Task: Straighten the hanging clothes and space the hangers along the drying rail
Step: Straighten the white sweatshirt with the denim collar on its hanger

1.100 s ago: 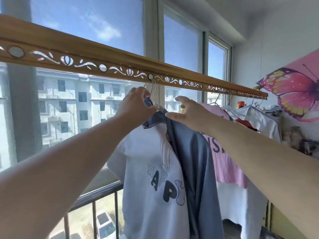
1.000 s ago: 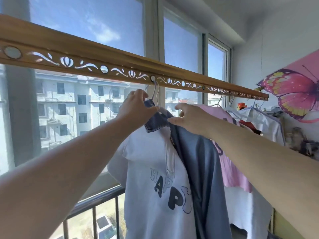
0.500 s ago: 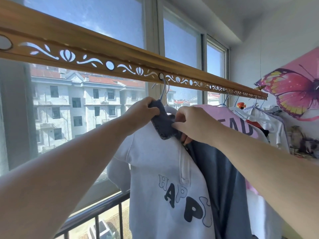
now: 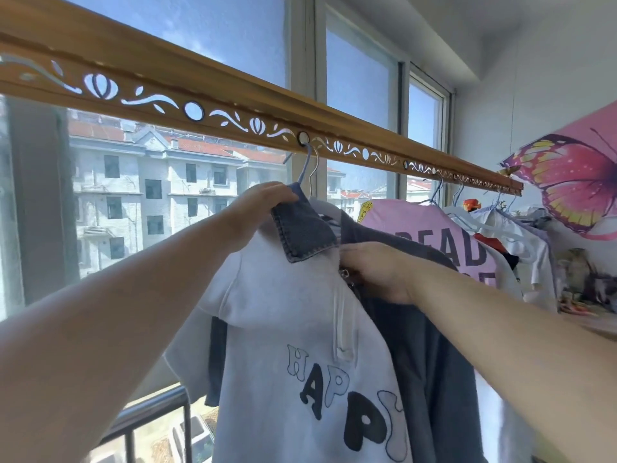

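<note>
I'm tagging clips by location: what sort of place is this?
Probably an enclosed apartment balcony for drying laundry: a wooden rail with hung clothes, big windows, and a railing above a parked car.

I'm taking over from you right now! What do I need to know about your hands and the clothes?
Left hand: grips the denim collar of the white HAPPY shirt.
Right hand: fingers curled on the shirt's neck opening, just under the collar.
Things: the shirt's hanger hook sits in a hole of the wooden rail; a pink shirt and more clothes hang bunched to the right.
Done: collar folded down on the near side.
Left: smooth this shirt, then spread the hangers along the rail.
</note>
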Action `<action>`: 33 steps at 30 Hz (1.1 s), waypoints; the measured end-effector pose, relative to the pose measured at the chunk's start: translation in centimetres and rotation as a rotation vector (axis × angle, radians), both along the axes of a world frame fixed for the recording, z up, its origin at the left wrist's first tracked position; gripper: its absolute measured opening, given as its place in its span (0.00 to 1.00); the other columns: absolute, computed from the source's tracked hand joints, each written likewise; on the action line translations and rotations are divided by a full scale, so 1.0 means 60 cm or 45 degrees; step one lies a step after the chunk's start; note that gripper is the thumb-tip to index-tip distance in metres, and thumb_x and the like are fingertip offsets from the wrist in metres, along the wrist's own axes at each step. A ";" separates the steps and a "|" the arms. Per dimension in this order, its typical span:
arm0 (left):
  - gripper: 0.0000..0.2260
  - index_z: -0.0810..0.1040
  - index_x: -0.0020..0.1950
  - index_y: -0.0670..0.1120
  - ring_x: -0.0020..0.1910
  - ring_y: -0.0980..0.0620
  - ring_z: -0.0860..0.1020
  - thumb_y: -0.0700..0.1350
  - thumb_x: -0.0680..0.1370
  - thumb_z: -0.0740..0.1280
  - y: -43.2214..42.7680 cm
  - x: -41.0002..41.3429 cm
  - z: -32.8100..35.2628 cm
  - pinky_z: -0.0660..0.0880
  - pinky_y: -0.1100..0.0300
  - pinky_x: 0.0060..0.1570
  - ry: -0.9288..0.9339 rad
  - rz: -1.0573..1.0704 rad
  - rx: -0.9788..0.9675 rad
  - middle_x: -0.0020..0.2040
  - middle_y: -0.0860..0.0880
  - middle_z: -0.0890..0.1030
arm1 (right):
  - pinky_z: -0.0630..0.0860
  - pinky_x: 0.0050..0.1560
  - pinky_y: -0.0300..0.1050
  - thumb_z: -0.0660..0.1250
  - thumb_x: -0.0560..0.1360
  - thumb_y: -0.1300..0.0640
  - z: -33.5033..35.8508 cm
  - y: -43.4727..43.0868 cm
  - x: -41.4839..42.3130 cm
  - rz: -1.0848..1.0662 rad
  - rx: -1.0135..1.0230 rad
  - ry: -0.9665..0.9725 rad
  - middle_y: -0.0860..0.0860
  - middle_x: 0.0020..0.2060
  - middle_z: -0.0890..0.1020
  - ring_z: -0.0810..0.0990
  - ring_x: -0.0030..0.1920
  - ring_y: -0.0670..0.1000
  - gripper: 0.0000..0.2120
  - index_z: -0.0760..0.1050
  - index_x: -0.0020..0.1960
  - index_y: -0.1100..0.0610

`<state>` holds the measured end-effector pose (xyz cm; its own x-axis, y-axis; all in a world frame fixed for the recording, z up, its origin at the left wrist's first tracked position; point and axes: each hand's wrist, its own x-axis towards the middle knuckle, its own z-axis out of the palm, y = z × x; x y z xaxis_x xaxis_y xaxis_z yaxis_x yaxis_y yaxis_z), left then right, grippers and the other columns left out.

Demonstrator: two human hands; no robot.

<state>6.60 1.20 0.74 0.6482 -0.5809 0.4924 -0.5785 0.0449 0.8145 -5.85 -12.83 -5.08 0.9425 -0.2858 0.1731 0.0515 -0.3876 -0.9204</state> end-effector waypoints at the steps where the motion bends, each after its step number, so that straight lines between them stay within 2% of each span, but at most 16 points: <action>1: 0.06 0.74 0.36 0.48 0.42 0.47 0.73 0.49 0.65 0.66 0.000 -0.001 0.000 0.67 0.57 0.42 0.006 -0.011 0.003 0.38 0.46 0.75 | 0.74 0.63 0.56 0.61 0.78 0.58 -0.010 0.002 0.002 -0.015 -0.001 0.098 0.63 0.57 0.80 0.77 0.51 0.56 0.16 0.76 0.59 0.68; 4: 0.11 0.77 0.40 0.48 0.44 0.47 0.76 0.53 0.65 0.69 -0.003 -0.003 -0.003 0.70 0.58 0.42 0.003 -0.067 0.002 0.42 0.46 0.78 | 0.68 0.68 0.64 0.59 0.79 0.59 -0.041 0.005 0.007 0.023 0.034 0.305 0.64 0.59 0.79 0.77 0.61 0.65 0.16 0.75 0.61 0.68; 5: 0.11 0.77 0.42 0.48 0.45 0.47 0.76 0.54 0.66 0.70 -0.003 -0.003 -0.004 0.71 0.58 0.44 0.005 -0.075 -0.004 0.43 0.45 0.78 | 0.66 0.69 0.64 0.58 0.80 0.61 -0.051 0.004 0.009 0.041 0.067 0.337 0.64 0.57 0.80 0.77 0.60 0.65 0.15 0.75 0.61 0.69; 7: 0.15 0.79 0.47 0.47 0.48 0.47 0.77 0.54 0.66 0.70 -0.006 -0.002 -0.006 0.72 0.57 0.49 0.002 -0.066 -0.011 0.47 0.44 0.79 | 0.66 0.70 0.58 0.56 0.80 0.62 -0.063 0.002 0.009 0.086 0.123 0.352 0.60 0.45 0.81 0.77 0.50 0.60 0.12 0.78 0.51 0.65; 9: 0.16 0.78 0.53 0.47 0.50 0.47 0.77 0.53 0.69 0.71 -0.010 -0.002 -0.009 0.73 0.56 0.51 -0.026 -0.011 0.015 0.50 0.43 0.79 | 0.71 0.58 0.53 0.58 0.80 0.63 -0.063 -0.002 0.006 0.098 0.145 0.292 0.55 0.36 0.79 0.76 0.41 0.55 0.12 0.77 0.41 0.60; 13: 0.15 0.77 0.59 0.48 0.54 0.46 0.78 0.50 0.75 0.68 -0.014 -0.002 -0.016 0.75 0.53 0.55 -0.129 0.126 0.099 0.54 0.43 0.80 | 0.74 0.36 0.42 0.57 0.80 0.64 -0.053 -0.028 0.007 0.004 0.306 0.144 0.52 0.27 0.80 0.76 0.32 0.52 0.14 0.74 0.37 0.59; 16: 0.14 0.76 0.61 0.47 0.56 0.43 0.78 0.49 0.77 0.64 -0.013 0.004 -0.021 0.74 0.47 0.59 -0.232 0.226 0.142 0.55 0.42 0.80 | 0.78 0.30 0.37 0.65 0.73 0.62 -0.038 -0.050 -0.003 0.120 0.529 0.065 0.52 0.31 0.78 0.79 0.30 0.50 0.05 0.71 0.39 0.57; 18: 0.13 0.75 0.61 0.48 0.55 0.42 0.78 0.49 0.78 0.62 -0.012 0.011 -0.026 0.74 0.47 0.57 -0.312 0.279 0.193 0.55 0.42 0.80 | 0.78 0.37 0.40 0.76 0.54 0.60 -0.033 -0.074 -0.019 0.260 0.755 0.002 0.53 0.35 0.73 0.75 0.34 0.51 0.20 0.69 0.40 0.56; 19: 0.14 0.74 0.62 0.48 0.55 0.43 0.78 0.50 0.78 0.61 -0.012 0.013 -0.027 0.74 0.48 0.57 -0.344 0.304 0.225 0.55 0.43 0.80 | 0.77 0.40 0.42 0.78 0.51 0.60 -0.025 -0.082 -0.028 0.337 0.816 -0.038 0.54 0.37 0.73 0.76 0.35 0.52 0.23 0.70 0.41 0.56; 21: 0.16 0.71 0.65 0.50 0.55 0.44 0.77 0.53 0.79 0.59 -0.014 0.015 -0.030 0.73 0.49 0.57 -0.398 0.352 0.277 0.57 0.45 0.79 | 0.79 0.45 0.46 0.72 0.68 0.49 -0.007 -0.096 -0.047 0.450 0.858 -0.217 0.57 0.44 0.79 0.82 0.41 0.54 0.15 0.79 0.45 0.60; 22: 0.17 0.70 0.66 0.50 0.55 0.45 0.77 0.55 0.80 0.58 -0.016 0.015 -0.032 0.73 0.50 0.58 -0.429 0.381 0.311 0.57 0.47 0.78 | 0.81 0.48 0.47 0.62 0.76 0.41 0.001 -0.104 -0.056 0.468 0.859 -0.290 0.59 0.49 0.82 0.84 0.46 0.56 0.23 0.82 0.49 0.61; 23: 0.19 0.69 0.67 0.50 0.55 0.45 0.77 0.58 0.80 0.56 -0.017 0.015 -0.034 0.73 0.50 0.59 -0.477 0.415 0.358 0.57 0.47 0.78 | 0.80 0.52 0.49 0.55 0.76 0.35 0.006 -0.113 -0.064 0.511 0.825 -0.313 0.59 0.55 0.82 0.83 0.53 0.58 0.32 0.82 0.55 0.60; 25: 0.24 0.70 0.65 0.49 0.54 0.44 0.78 0.64 0.78 0.54 -0.023 0.015 -0.040 0.74 0.47 0.58 -0.571 0.447 0.435 0.57 0.46 0.79 | 0.79 0.57 0.52 0.64 0.71 0.35 0.000 -0.116 -0.077 0.614 0.764 -0.279 0.58 0.61 0.80 0.80 0.60 0.58 0.32 0.79 0.62 0.59; 27: 0.28 0.72 0.61 0.49 0.50 0.44 0.79 0.69 0.75 0.52 -0.026 0.014 -0.045 0.76 0.46 0.55 -0.612 0.423 0.440 0.53 0.45 0.80 | 0.81 0.51 0.50 0.77 0.64 0.47 -0.014 -0.123 -0.080 0.671 0.594 -0.126 0.56 0.53 0.84 0.83 0.53 0.56 0.25 0.82 0.56 0.58; 30: 0.26 0.73 0.56 0.49 0.47 0.46 0.79 0.69 0.75 0.52 -0.035 0.018 -0.044 0.77 0.49 0.50 -0.675 0.421 0.417 0.50 0.47 0.80 | 0.81 0.44 0.42 0.73 0.67 0.57 -0.018 -0.113 -0.088 0.538 0.160 0.182 0.55 0.44 0.86 0.85 0.45 0.51 0.10 0.85 0.47 0.59; 33: 0.19 0.72 0.53 0.51 0.47 0.47 0.76 0.64 0.78 0.54 -0.047 0.019 -0.044 0.71 0.56 0.45 -0.760 0.440 0.409 0.50 0.47 0.78 | 0.82 0.41 0.40 0.72 0.69 0.57 0.022 -0.097 -0.099 0.199 -0.112 0.079 0.56 0.43 0.86 0.85 0.41 0.52 0.12 0.81 0.50 0.63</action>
<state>7.71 -1.61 -1.91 0.4958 -0.5672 0.6576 -0.8632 -0.4051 0.3014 -11.81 -18.65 -3.74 0.9839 -0.1215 0.1310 0.0614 -0.4583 -0.8867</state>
